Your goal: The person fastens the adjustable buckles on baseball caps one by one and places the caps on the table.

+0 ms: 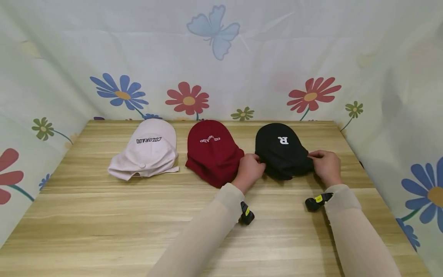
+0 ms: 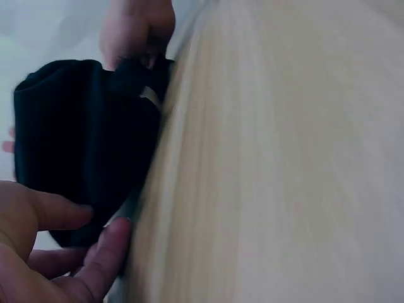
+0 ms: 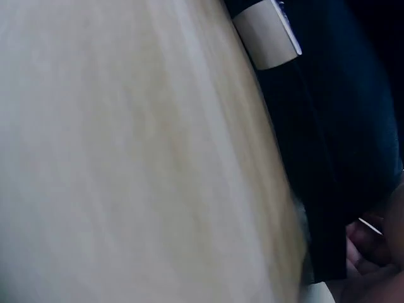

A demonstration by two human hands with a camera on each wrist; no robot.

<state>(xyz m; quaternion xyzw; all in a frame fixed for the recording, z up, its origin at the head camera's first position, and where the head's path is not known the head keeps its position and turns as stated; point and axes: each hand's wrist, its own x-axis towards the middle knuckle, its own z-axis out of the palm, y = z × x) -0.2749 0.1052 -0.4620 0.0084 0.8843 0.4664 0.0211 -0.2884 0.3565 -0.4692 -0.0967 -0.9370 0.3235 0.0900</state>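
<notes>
A black baseball cap (image 1: 275, 152) with a white letter R lies on the table, its brim pointing toward the back wall. My left hand (image 1: 250, 169) pinches its left edge, and my right hand (image 1: 327, 165) pinches the right edge. In the left wrist view, thumb and fingers of the left hand (image 2: 38, 246) close on the dark fabric (image 2: 76, 139). The right wrist view has the cap's back opening (image 3: 268, 35) beside the wood, with part of the right hand (image 3: 372, 265) at the lower right corner.
Left of the black cap lies a dark red cap (image 1: 211, 157), close to my left hand. Farther left is a pale pink cap (image 1: 149, 140) lettered COLORADO. A flower-printed cloth (image 1: 263, 57) rises behind the wooden table (image 1: 114, 219) and along both sides.
</notes>
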